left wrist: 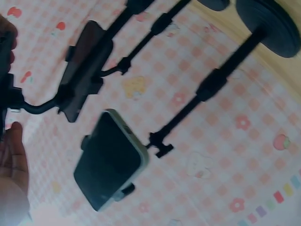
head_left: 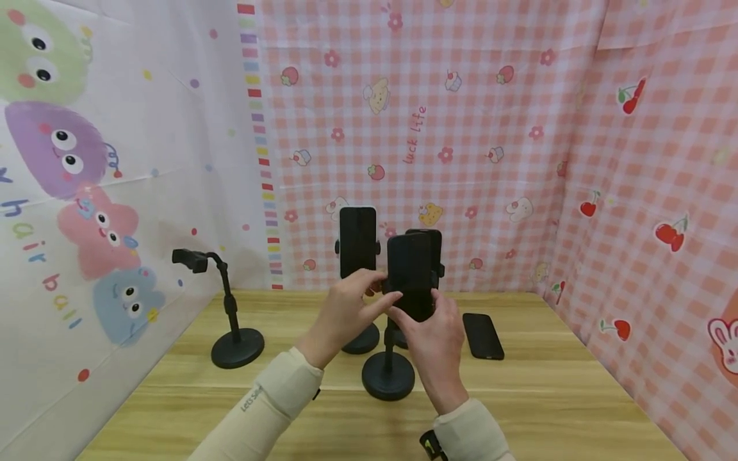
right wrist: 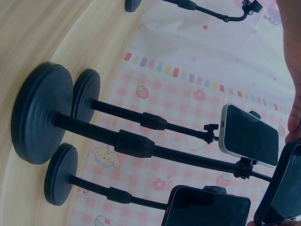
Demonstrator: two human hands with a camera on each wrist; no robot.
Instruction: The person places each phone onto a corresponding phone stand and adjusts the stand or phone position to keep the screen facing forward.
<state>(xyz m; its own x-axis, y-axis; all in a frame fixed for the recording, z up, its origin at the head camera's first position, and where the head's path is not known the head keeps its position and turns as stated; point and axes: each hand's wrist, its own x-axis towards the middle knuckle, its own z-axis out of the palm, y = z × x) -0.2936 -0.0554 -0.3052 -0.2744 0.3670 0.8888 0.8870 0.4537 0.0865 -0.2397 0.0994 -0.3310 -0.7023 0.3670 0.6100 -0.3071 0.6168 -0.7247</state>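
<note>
A black smartphone point(head_left: 408, 259) stands upright in the clamp of the front phone stand point(head_left: 389, 376). My left hand point(head_left: 346, 306) grips its left side, the thumb reaching over the lower screen. With fingers along the right edge and thumb near the bottom, my right hand point(head_left: 436, 336) holds the same phone. In the right wrist view this phone point(right wrist: 284, 188) is cut off at the right edge. Behind it, a light-edged phone point(head_left: 357, 240) sits in a left stand, and another dark phone point(right wrist: 207, 207) in a right stand is partly hidden in the head view.
An unoccupied phone stand point(head_left: 237, 347) with a bent neck and bare clamp is at the left. One more black phone point(head_left: 483, 336) lies flat on the wooden table point(head_left: 519, 410) to the right. Patterned cloth point(head_left: 461, 128) hangs behind and at both sides.
</note>
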